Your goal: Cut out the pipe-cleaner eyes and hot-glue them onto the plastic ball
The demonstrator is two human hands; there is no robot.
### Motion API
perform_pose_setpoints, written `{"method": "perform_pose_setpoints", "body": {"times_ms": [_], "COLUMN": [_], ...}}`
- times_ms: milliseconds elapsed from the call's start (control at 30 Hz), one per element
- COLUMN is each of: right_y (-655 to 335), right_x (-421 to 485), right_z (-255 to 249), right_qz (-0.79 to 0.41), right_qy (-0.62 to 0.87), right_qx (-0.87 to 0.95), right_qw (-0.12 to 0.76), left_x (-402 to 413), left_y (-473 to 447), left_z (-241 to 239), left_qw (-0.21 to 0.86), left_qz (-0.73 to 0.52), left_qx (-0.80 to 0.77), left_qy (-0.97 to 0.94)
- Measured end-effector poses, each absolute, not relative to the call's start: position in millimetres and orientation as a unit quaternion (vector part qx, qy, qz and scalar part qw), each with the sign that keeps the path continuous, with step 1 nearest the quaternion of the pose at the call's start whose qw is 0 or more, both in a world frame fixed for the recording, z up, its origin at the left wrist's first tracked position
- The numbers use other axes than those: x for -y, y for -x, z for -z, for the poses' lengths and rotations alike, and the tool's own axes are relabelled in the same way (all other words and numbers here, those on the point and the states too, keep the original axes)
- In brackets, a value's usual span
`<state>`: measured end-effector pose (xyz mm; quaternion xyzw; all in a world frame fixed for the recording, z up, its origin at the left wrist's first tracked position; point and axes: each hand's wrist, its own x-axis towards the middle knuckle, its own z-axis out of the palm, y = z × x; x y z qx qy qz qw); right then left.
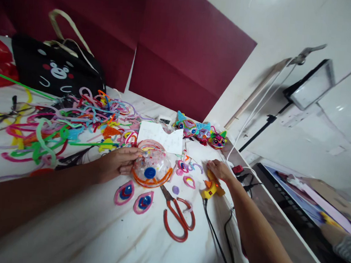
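My left hand (119, 164) pinches the left edge of a clear plastic dome (157, 164), trimmed with orange and pink pipe cleaner and bearing a blue round spot at its front. On the right, my right hand (219, 170) is closed around a yellow hot glue gun (215, 186) with a small red light. Below the dome lie two teardrop pieces, a pink-and-blue one (124, 192) and another like it (143, 203). Scissors (180, 220) with orange handles lie between my hands, their tip close to the dome. A purple disc (175, 189) and a pink teardrop loop (189, 182) lie nearby.
Tangled pipe cleaners (52, 133) cover the left of the table, beside glasses (8, 112) and a black bag (58, 68). Finished colourful masks (191, 128) stand behind white paper (162, 136). Black cables (218, 233) run toward me. Another person's striped sleeve (349, 257) shows at far right.
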<state>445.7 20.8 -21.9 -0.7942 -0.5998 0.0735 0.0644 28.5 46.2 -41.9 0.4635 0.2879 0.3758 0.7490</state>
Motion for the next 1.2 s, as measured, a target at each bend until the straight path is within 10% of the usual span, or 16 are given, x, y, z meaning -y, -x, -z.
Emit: {"method": "perform_pose_setpoints", "body": {"times_ms": [467, 1200], "right_y": [-292.4, -215.1], "right_x": [54.5, 85.2], "right_z": [-13.0, 13.3], "right_qz": [-0.247, -0.173], "right_qy": [0.622, 0.551], "right_qx": [0.67, 0.806], "right_qw": [0.322, 0.129], "left_x": [-38.3, -46.6], "left_y": [-30.3, -25.8], "left_z": [29.2, 25.2], "left_qw": [0.766, 0.775], "left_qz": [-0.365, -0.399], "left_qx": [-0.268, -0.269], "left_qy": [-0.456, -0.41]}}
